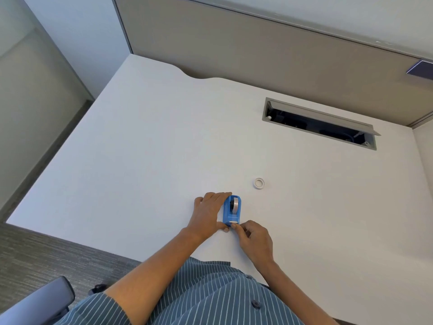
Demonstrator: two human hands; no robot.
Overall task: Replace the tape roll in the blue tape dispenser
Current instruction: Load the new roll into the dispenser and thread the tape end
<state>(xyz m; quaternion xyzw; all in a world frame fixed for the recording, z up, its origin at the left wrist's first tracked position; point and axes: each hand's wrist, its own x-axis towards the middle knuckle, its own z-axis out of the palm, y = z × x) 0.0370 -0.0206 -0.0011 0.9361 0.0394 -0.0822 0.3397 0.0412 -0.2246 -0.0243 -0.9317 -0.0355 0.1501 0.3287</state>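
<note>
The blue tape dispenser (pixel 232 211) stands on the white desk (pixel 140 160), its cutter end towards me. A tape roll (pixel 235 204) on a black hub sits in its cradle. My left hand (pixel 208 213) grips the dispenser from the left, fingers over its far end and thumb by the near corner. My right hand (pixel 254 241) is at the cutter end, thumb and forefinger pinched together right at the metal blade; whether tape is between them is too small to tell. A white ring-shaped roll (pixel 259 183) lies flat on the desk, beyond and to the right of the dispenser.
An open cable tray slot (pixel 321 124) is cut into the desk at the back right. A grey partition panel (pixel 257 55) runs behind the desk. A chair armrest (pixel 42 301) shows at the lower left, over carpet.
</note>
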